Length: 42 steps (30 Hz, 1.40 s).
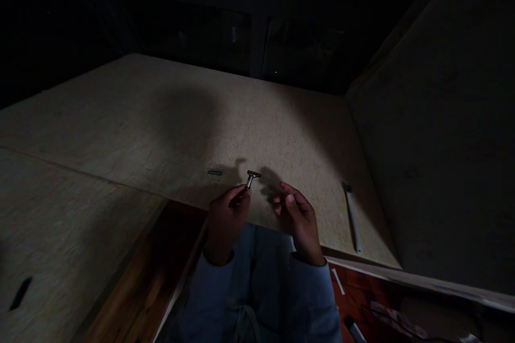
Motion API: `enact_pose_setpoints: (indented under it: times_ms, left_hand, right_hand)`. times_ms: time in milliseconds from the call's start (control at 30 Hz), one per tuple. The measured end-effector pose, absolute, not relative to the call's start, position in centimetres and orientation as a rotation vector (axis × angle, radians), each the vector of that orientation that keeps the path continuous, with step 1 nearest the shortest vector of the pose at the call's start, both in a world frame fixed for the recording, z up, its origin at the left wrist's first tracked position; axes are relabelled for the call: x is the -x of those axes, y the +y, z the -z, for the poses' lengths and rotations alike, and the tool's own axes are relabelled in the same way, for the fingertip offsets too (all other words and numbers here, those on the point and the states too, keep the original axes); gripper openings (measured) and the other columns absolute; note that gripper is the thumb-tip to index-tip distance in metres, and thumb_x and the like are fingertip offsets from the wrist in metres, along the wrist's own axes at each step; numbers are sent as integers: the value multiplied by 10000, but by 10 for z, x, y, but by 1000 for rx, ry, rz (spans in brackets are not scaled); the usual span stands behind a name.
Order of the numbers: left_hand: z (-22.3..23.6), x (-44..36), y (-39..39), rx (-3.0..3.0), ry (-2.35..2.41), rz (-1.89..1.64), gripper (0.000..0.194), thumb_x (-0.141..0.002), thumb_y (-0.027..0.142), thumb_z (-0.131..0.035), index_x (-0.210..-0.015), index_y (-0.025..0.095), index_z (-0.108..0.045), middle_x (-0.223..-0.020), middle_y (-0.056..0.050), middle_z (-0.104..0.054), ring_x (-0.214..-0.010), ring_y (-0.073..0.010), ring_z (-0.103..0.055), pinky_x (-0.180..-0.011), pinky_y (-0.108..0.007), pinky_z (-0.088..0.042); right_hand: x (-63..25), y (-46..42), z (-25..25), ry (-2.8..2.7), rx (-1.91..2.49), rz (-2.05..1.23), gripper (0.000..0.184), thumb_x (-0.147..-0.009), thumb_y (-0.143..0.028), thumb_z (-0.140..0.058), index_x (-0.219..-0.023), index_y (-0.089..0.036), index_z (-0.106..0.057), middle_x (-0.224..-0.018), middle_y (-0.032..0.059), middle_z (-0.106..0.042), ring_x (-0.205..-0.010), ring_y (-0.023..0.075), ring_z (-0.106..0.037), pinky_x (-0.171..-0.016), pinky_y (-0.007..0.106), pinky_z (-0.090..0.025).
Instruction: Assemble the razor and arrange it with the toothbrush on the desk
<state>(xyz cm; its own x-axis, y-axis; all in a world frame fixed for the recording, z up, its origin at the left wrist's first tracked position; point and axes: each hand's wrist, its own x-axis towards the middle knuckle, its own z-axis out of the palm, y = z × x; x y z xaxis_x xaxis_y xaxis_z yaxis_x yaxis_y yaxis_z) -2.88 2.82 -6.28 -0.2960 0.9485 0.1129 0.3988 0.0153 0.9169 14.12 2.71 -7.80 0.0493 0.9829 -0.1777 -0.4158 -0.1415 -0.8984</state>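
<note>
"Blue sleeves point(311, 295) nearest. And the razor point(251, 179)?"
"Over the table point(257, 118), near its edge, gripped in the left hand's point(227, 217) fingers."
"Pointing?"
"Head outward, long axis leaning right. The right hand point(302, 220) is loosely open."

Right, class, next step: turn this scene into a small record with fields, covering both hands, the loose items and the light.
left hand: holds a T-shaped razor by its handle, head up
right hand: fingers partly curled, nothing visible in it
left of razor: small teal-and-black strip on the tabletop
right side: slim pale stick with dark end
lower left: dark flat piece
light: dim, shadows
</note>
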Motion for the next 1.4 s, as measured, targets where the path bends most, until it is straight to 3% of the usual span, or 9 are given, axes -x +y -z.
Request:
enact_pose_setpoints:
  times_ms: [133,300,667,800,967,1100,1300,1400]
  left_hand:
    - [74,33,42,-1448,2014,-1265,247,-838,373,-634,-908,193,-788,-855,-70,-808,-765,-205,-752,-727,-280,-548]
    - [76,36,66,-1578,2192,-1015,228,-855,363,-628,-833,205,-791,-825,-77,-796,-762,-217,-731,-694,-289,-498]
    - [64,46,85,-1818,2376,-585,302,-927,382,-564,-995,209,-803,-963,-112,-745,-756,-227,-680,-599,-293,-404]
    - [58,49,73,-1863,2307,-767,309,-928,382,-594,-1104,197,-768,-991,-110,-732,-835,-236,-684,-665,-293,-450]
    - [66,27,42,-1961,1959,-997,210,-931,286,-580,-938,195,-770,-822,-59,-737,-734,-177,-673,-691,-265,-465]
    - [85,2,32,-2055,1704,-898,184,-917,222,-581,-902,215,-765,-808,-36,-771,-695,-152,-691,-664,-248,-461]
    - [107,-7,40,-2183,1790,-971,194,-907,246,-601,-859,234,-788,-739,-29,-778,-638,-180,-700,-610,-276,-432]
    - [111,-6,39,-2221,1776,-1047,210,-915,260,-593,-856,234,-792,-726,-35,-775,-629,-177,-698,-600,-272,-429]
  right_hand:
    - [-142,28,79,-708,1089,-1411,420,-804,-473,-804,-1129,-216,-739,-833,22,-728,-692,131,-606,-709,300,-483]
    - [-140,30,80,-722,1140,-1409,421,-772,-474,-828,-1090,-208,-753,-828,26,-736,-684,130,-607,-688,292,-481]
    - [-142,32,82,-728,1129,-1417,429,-754,-477,-836,-1068,-198,-752,-819,33,-736,-668,138,-623,-658,294,-496]
    - [-142,34,84,-705,1108,-1432,423,-742,-476,-843,-1047,-199,-752,-800,27,-731,-654,133,-618,-640,286,-492]
    - [-142,32,77,-727,1132,-1391,437,-738,-478,-842,-1052,-188,-749,-788,25,-727,-647,134,-615,-656,296,-505]
    - [-162,27,68,-843,1272,-1197,419,-775,-503,-793,-1060,-199,-757,-826,37,-738,-701,170,-644,-697,327,-530]
    - [-246,19,65,-1132,1640,-652,449,-816,-555,-679,-1049,-181,-766,-1039,130,-777,-915,275,-700,-763,366,-527]
    - [-289,21,64,-1264,1942,-416,410,-852,-465,-595,-1064,-160,-769,-959,155,-786,-827,287,-722,-667,336,-486]
